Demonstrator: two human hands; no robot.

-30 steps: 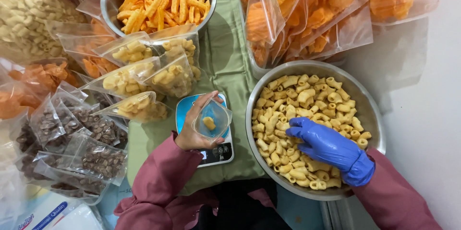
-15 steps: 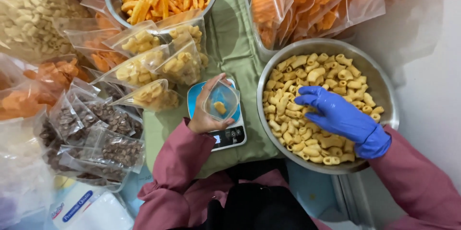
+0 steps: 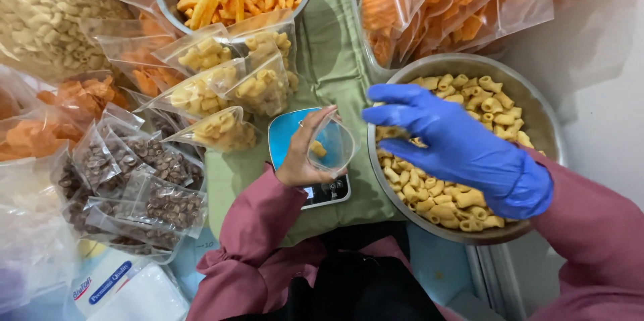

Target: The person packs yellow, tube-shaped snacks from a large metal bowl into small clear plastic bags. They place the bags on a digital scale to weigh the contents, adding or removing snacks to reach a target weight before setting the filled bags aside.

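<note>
The left hand [image 3: 302,160] is curled around a small clear bag [image 3: 330,145], holding its mouth open just above the blue scale [image 3: 288,134]; a few snack pieces already lie inside. The gloved right hand [image 3: 456,143] hovers over the steel bowl [image 3: 537,120] of pale tube snacks [image 3: 483,89], fingers spread and loosely bent toward the bag; whether it carries any pieces cannot be told. This looks like the filling step. Next, the right hand would need to reach the bag's mouth, just beside its fingertips, and drop pieces cleanly in. Filled bags [image 3: 221,86] lie beyond the left hand.
</note>
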